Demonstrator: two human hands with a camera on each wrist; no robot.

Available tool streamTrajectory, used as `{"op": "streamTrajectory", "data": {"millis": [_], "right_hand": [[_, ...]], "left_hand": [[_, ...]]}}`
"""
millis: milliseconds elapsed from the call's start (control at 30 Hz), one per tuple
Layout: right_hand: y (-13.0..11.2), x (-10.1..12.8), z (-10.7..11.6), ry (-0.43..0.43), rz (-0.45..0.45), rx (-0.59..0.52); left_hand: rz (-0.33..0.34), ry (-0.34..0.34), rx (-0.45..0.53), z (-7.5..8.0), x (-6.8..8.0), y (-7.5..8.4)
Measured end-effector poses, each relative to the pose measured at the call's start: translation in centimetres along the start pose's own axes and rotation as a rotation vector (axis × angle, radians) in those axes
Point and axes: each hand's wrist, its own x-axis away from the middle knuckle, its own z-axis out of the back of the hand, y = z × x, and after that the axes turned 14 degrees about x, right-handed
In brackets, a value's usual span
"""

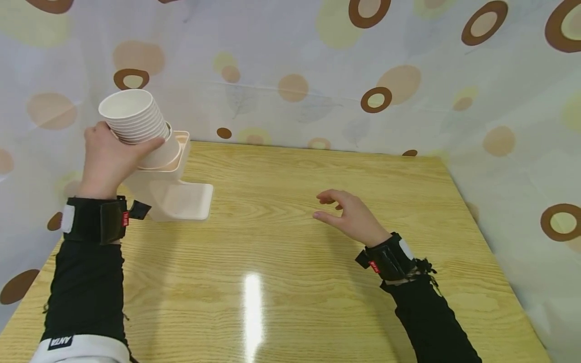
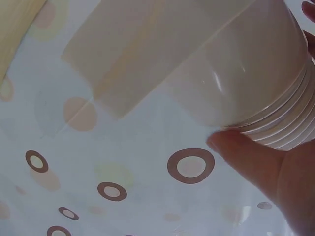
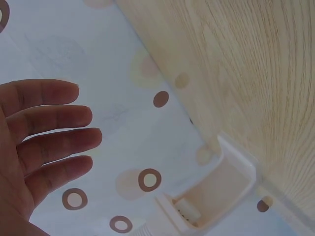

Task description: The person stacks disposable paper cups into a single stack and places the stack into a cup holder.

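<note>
Two hands: your left one works, your right one waits.
Left hand (image 1: pixel 109 160): you wrap your fingers and thumb round a stack of paper cups (image 1: pixel 136 121), closing the grip just under the rims, where the ridged edges give purchase.
Stack tilt: you hold it leaning, mouths up and toward the left, bottom aimed down and right into the cup holder (image 1: pixel 174 184), which looks like the angle needed to feed it into the holder's opening.
Stack position: at the far left of the desk (image 1: pixel 317 282), lifted off the wood, its lower end at the holder's top; whether it touches inside, you cannot tell from these views.
Thumb (image 2: pixel 246 157): in the left wrist view it presses the cups' side just below the ridges.
Cup holder: it stands on its flat cream base near the desk's back-left corner, close to the spotted curtain (image 1: pixel 290 65), so its foot keeps it upright.
Right hand (image 1: pixel 351 217): you hover it low over the middle of the desk, fingers loosely spread and slightly bent, gripping nothing, well apart from the cups.
</note>
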Motion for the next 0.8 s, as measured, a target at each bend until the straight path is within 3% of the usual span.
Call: {"op": "streamTrajectory", "data": {"millis": [167, 267, 467, 667, 733, 800], "right_hand": [[0.2, 0.0, -0.1, 0.001, 0.003, 0.006], [0.2, 0.0, -0.1, -0.003, 0.002, 0.004], [0.0, 0.1, 0.1, -0.009, -0.008, 0.002], [0.1, 0.0, 0.0, -0.009, -0.017, 0.007], [0.1, 0.0, -0.1, 0.005, -0.02, 0.017], [0.1, -0.1, 0.0, 0.034, -0.026, 0.036]], "left_hand": [[0.007, 0.091, 0.09, -0.2, -0.3, 1.0], [0.013, 0.126, 0.093, -0.3, -0.3, 1.4], [0.011, 0.122, 0.044, -0.3, -0.2, 1.2], [0.008, 0.114, 0.054, -0.5, 0.0, 0.9], [-0.008, 0.147, 0.076, -0.7, 0.6, 1.0], [-0.076, 0.217, 0.13, -1.1, 1.6, 1.4]]}}
